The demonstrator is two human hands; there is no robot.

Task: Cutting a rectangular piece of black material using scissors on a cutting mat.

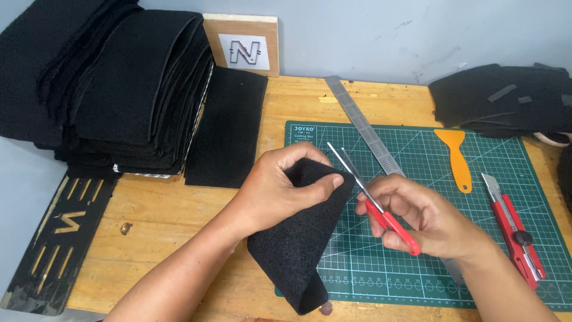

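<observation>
Left hand [280,188] has its grip clenched on a folded black foam piece [298,238], held over the near-left edge of the green cutting mat [417,262]. Right hand [423,217] grasps red-handled scissors [372,203] above the mat, blades parted, tips just beside the foam's upper edge (contact unclear). On the mat: steel ruler [363,128], orange scraper [456,155], red utility knife [515,235]. Left of the mat on the desk [161,220]: stacked black foam sheets [125,89].

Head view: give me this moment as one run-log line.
left hand: holds folded black felt piece | right hand: holds red scissors, blades at felt edge | under: green cutting mat
</observation>
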